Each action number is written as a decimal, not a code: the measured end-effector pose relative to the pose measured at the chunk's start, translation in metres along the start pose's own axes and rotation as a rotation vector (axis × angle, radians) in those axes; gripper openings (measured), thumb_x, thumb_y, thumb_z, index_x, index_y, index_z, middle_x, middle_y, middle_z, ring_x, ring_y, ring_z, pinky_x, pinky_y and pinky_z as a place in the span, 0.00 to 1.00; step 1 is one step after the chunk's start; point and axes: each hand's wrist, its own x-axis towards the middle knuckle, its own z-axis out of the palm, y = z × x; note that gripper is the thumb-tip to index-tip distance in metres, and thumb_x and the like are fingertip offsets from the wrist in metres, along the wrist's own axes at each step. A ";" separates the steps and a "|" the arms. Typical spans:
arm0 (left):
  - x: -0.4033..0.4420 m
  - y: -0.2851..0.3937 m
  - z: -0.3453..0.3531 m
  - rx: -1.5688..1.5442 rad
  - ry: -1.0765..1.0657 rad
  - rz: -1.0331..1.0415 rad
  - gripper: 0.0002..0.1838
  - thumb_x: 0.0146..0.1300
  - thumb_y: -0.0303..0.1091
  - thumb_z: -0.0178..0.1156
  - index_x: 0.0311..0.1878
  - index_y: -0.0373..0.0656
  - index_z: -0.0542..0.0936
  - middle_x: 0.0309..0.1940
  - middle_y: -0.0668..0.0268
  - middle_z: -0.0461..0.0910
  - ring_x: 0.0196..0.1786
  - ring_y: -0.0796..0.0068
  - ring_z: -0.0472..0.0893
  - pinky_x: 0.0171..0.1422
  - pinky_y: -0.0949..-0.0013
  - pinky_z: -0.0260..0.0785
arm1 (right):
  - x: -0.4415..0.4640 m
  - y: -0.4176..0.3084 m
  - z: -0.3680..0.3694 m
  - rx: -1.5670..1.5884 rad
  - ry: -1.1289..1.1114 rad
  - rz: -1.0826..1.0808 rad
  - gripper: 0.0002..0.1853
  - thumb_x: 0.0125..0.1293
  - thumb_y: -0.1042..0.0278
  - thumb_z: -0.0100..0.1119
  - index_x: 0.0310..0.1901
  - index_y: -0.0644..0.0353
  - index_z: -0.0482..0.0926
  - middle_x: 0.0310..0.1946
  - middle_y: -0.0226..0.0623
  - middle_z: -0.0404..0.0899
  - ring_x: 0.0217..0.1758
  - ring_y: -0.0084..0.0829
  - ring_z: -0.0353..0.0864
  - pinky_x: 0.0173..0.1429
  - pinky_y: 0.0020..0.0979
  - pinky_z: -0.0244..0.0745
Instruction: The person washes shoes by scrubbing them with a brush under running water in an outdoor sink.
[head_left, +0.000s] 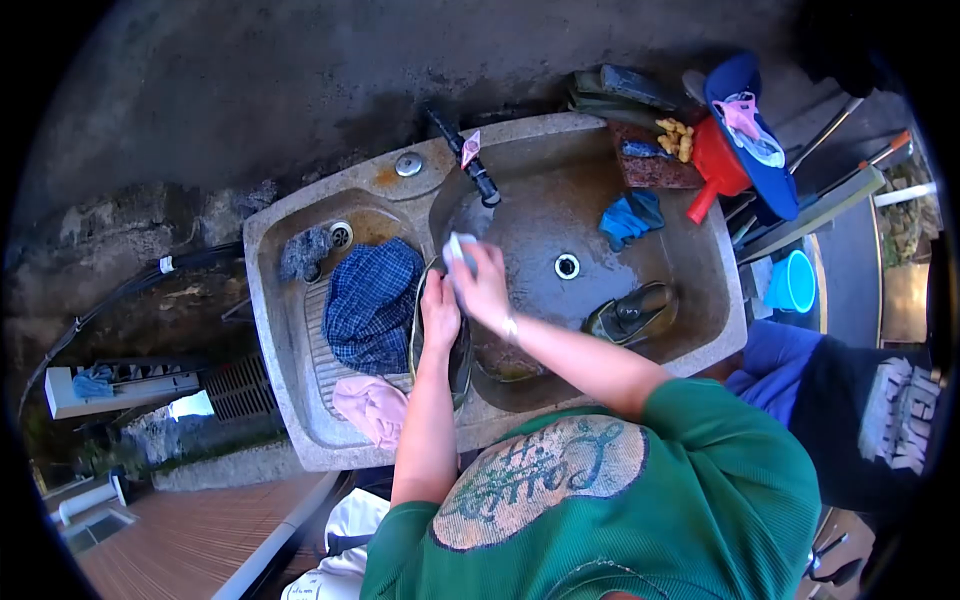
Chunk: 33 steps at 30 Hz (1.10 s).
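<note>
My left hand grips a dark shoe with an olive edge, held over the divider between the two basins. Part of the shoe is hidden behind my hand and forearm. Closed around a small pale brush-like thing, my right hand is at the shoe's upper end; fingers hide most of what it holds. A similar dark shoe lies in the large basin, to the right of the drain. Left of my left hand, a blue checked cloth lies on the ribbed washboard.
The stone sink has a black tap at its back. A pink cloth and grey cloth lie left, a blue cloth right. Ginger-like roots, a red dipper and a cap sit at the back right corner. Another person is at right.
</note>
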 end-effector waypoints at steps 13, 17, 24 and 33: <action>0.000 0.022 0.003 -0.074 0.035 -0.154 0.07 0.68 0.34 0.47 0.38 0.40 0.68 0.17 0.66 0.68 0.19 0.74 0.69 0.23 0.68 0.61 | 0.095 0.055 -0.021 1.215 -0.269 0.775 0.12 0.62 0.60 0.54 0.43 0.58 0.74 0.33 0.32 0.77 0.34 0.26 0.78 0.37 0.29 0.75; 0.000 0.013 0.003 -0.117 -0.015 -0.164 0.07 0.67 0.33 0.47 0.42 0.39 0.68 0.23 0.61 0.73 0.24 0.72 0.75 0.28 0.67 0.66 | -0.002 0.006 -0.032 0.341 -0.264 0.103 0.19 0.59 0.59 0.61 0.48 0.59 0.76 0.44 0.41 0.75 0.50 0.36 0.74 0.55 0.34 0.70; 0.000 0.011 0.005 0.110 0.008 -0.152 0.08 0.66 0.32 0.48 0.45 0.40 0.70 0.32 0.57 0.78 0.33 0.60 0.78 0.38 0.61 0.70 | 0.060 0.030 0.021 0.140 -0.192 0.108 0.21 0.60 0.53 0.58 0.47 0.62 0.79 0.42 0.50 0.78 0.51 0.43 0.74 0.56 0.38 0.66; -0.001 0.031 -0.001 -0.149 -0.021 -0.207 0.06 0.64 0.32 0.49 0.37 0.39 0.69 0.24 0.51 0.76 0.30 0.47 0.78 0.33 0.56 0.69 | 0.059 0.033 0.012 0.096 -0.256 0.125 0.19 0.60 0.61 0.60 0.48 0.64 0.79 0.50 0.49 0.70 0.56 0.44 0.69 0.61 0.38 0.62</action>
